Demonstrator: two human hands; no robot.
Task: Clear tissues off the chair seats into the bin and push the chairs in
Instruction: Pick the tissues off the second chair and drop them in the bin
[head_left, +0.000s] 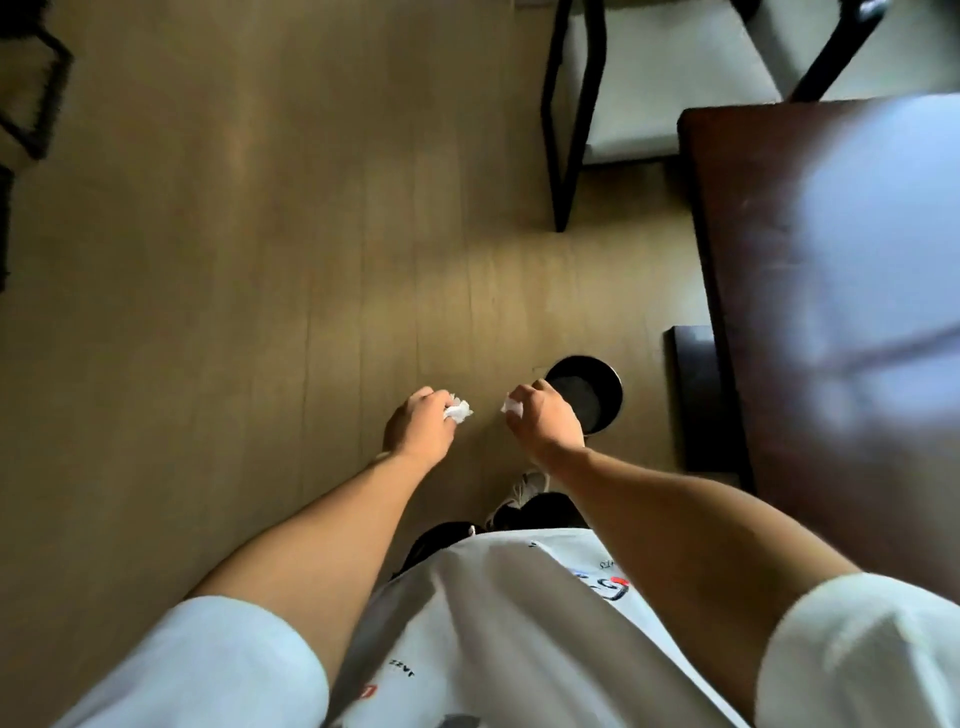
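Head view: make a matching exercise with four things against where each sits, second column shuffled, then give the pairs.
Things:
1. bin
2. left hand
3. chair
4. table

Places or states:
A. along the right side, dark wood with glare
B. on the floor beside the right hand
C. top of the picture, pale seat
D. gripping a crumpled tissue

Pairs: 1-B, 2-D, 3-C, 4-A

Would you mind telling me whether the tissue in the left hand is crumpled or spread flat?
Crumpled: the white tissue shows as a small wad pinched in the left hand's curled fingers.
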